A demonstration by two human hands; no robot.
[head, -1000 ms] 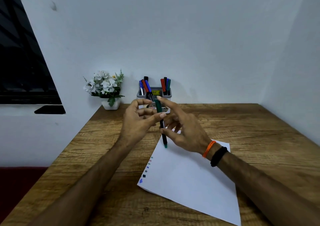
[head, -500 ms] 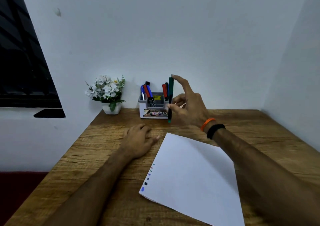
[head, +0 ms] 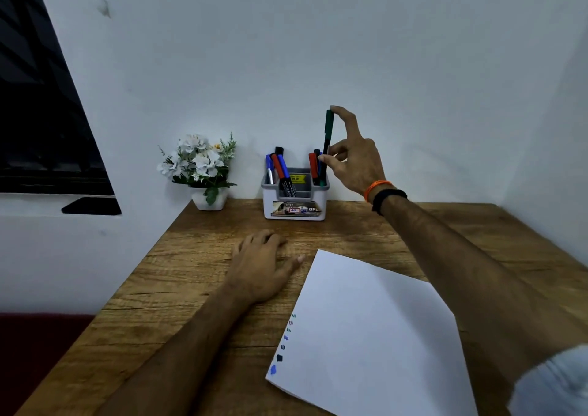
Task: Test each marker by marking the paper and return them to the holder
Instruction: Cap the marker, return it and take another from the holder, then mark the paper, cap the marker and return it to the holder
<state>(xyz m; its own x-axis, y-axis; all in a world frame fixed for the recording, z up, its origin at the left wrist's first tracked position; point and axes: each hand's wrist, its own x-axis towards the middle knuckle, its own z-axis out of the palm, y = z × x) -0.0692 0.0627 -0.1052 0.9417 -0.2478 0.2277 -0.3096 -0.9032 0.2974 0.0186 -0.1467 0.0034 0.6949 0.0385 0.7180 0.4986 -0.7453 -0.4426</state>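
My right hand [head: 353,157] pinches a capped green marker [head: 327,135] upright, forefinger on its top, its lower end inside the right compartment of the grey and white holder [head: 294,207]. Red and blue markers [head: 314,164] stand beside it there. Several more markers [head: 278,167] lean in the left compartment. My left hand [head: 261,264] rests flat on the wooden table [head: 203,253], palm down, holding nothing. The white paper [head: 369,336] lies at the front right, with a column of small coloured test marks [head: 284,342] along its left edge.
A small white pot of white flowers [head: 200,169] stands left of the holder against the wall. A dark window [head: 38,113] fills the left side. The walls close off the table's back and right sides.
My right hand carried the capped green marker from over the paper up to the holder and lowered its end into the right compartment. My left hand let go and came down flat on the table.
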